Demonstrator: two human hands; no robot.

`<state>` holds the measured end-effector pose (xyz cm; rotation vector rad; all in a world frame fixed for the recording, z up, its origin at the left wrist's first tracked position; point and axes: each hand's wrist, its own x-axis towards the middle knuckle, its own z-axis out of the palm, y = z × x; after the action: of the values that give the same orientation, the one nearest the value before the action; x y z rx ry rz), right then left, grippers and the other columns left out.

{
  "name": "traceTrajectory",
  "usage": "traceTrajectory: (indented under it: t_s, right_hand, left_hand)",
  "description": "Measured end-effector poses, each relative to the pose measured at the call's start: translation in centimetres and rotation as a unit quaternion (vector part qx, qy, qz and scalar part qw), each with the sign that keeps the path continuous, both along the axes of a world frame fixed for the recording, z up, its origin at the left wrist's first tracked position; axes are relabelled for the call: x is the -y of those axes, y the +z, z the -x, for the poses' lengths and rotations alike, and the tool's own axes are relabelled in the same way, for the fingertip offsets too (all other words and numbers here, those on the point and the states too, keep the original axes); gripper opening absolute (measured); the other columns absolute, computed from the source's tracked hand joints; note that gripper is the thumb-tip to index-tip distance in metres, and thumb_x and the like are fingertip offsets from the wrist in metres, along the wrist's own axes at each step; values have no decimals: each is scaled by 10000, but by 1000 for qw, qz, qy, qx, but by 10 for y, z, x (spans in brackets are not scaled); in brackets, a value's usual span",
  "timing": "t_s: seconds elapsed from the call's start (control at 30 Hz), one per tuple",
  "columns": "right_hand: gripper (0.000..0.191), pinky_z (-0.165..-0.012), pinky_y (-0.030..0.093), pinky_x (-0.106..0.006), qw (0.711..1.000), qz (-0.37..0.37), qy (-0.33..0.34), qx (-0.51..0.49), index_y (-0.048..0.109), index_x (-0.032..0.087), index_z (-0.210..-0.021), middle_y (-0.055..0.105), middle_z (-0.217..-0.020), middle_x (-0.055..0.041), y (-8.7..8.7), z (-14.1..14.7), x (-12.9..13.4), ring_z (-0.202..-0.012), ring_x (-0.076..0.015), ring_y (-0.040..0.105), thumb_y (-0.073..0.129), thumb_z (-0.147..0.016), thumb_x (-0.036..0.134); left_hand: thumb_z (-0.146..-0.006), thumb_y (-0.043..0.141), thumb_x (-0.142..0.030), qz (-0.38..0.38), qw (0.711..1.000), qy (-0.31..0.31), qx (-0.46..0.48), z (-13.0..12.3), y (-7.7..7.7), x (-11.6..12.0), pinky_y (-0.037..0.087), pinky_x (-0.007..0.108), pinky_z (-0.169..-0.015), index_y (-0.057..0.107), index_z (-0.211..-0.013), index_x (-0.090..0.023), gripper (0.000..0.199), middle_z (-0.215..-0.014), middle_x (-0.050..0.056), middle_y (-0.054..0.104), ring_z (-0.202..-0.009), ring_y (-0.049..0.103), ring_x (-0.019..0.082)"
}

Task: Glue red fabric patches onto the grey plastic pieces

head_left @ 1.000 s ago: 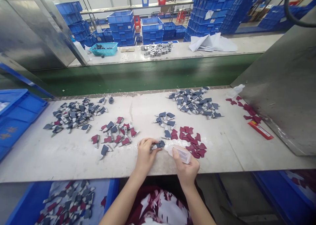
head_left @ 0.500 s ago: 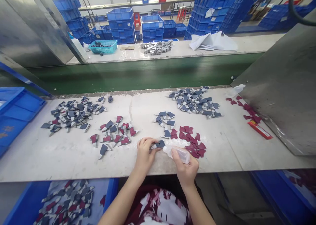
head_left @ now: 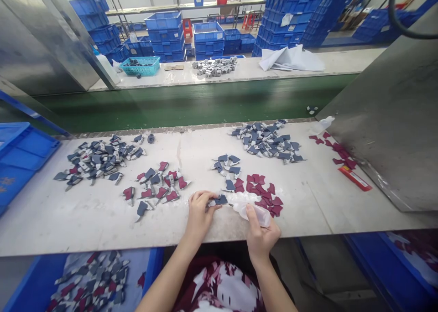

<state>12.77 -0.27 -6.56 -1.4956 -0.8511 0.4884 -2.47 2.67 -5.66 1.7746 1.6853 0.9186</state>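
Note:
Between the fingers of my left hand (head_left: pixel 200 214) is a small blue-grey and white plastic part (head_left: pixel 221 200), held just above the table (head_left: pixel 301 216). My right hand (head_left: pixel 262 234) is wrapped round a translucent squeeze bottle (head_left: pixel 256 213). Its thin dark nozzle points left, a short gap from the part. Maroon flat pieces (head_left: pixel 263 191) lie loose beyond and right of the bottle. A few blue-grey parts (head_left: pixel 230 184) rest just past my left hand. To its left is a group of parts with maroon faces (head_left: pixel 162 192).
Heaps of blue-grey parts (head_left: pixel 97 159) (head_left: pixel 267 138) lie at left and back right. A red packet (head_left: pixel 355 179), another squeeze bottle (head_left: pixel 321 125) and maroon pieces sit by the metal panel (head_left: pixel 386 120). Below the table edge is a blue bin (head_left: pixel 157 266). A green conveyor strip (head_left: pixel 191 104) runs behind.
My right hand has drawn the bottle slightly right and down, away from the part, and the nozzle tip now shows. My left hand still holds the part. The view has shifted a little.

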Motion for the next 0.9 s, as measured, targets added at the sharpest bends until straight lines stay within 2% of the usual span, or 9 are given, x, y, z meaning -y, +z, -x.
traceTrajectory:
  t_s: [0.13,0.33,0.47,0.57,0.63,0.73,0.83,0.9]
  right_hand:
    - [345,-582,548,-320,999,4,-32,-12,709,139,-698,720,-663,-69,0,1,0,-605,-232,674,751,-763,476]
    - [348,-614,560,-331,996,2,-20,-82,717,115,-849,730,-802,-99,-2,-8,0,-722,-245,696,735,-776,455]
    - [339,-632,561,-325,994,-12,-38,-103,658,136,-884,696,-804,-69,-2,-42,-8,-722,-217,683,781,-741,417]
    - [480,-804,575,-399,992,-44,-56,-106,579,181,-948,702,-887,-59,-3,-80,-22,-862,-240,703,871,-622,377]
    - [603,-879,557,-439,992,-52,-74,-82,548,191,-1022,689,-941,-59,-4,-103,-34,-929,-249,694,900,-567,372]
    - [669,-890,546,-465,995,-26,-90,-32,562,171,-1054,673,-991,-87,-6,-125,-48,-932,-254,676,907,-534,412]
    - [757,-861,548,-476,996,8,-80,24,559,156,-1164,670,-1028,-111,-5,-129,-52,-903,-254,665,897,-559,460]
    - [864,-834,547,-453,989,-17,-107,100,509,165,-1284,640,-1133,-139,-3,-123,-49,-973,-269,641,905,-573,455]
  left_hand:
    - [-798,713,-116,-1,1000,4,3,0,-1,0,427,458,-949,689,-920,-222,163,-970,45,751,-1021,647,267]
    - [-806,698,-127,-7,1000,5,5,0,1,1,444,450,-940,696,-928,-233,161,-972,45,750,-1009,650,263]
    - [-812,703,-151,-16,1000,5,-3,1,0,1,449,446,-926,700,-931,-235,146,-966,47,750,-981,655,261]
    - [-814,708,-158,-20,1000,6,-5,2,0,0,452,443,-910,699,-918,-236,130,-957,47,749,-965,658,263]
    - [-812,715,-156,-18,1000,4,-5,2,-1,-1,451,447,-912,702,-920,-235,135,-960,49,749,-967,659,267]
    - [-809,724,-165,-15,1000,4,-4,3,-1,-1,450,459,-920,709,-936,-231,144,-970,55,749,-977,659,275]
    - [-819,718,-183,-13,1000,8,-1,4,0,-1,450,471,-928,718,-943,-235,135,-978,59,749,-987,658,280]
    - [-830,705,-190,-11,1000,5,4,4,1,-1,453,473,-934,723,-952,-239,133,-983,57,749,-988,660,279]
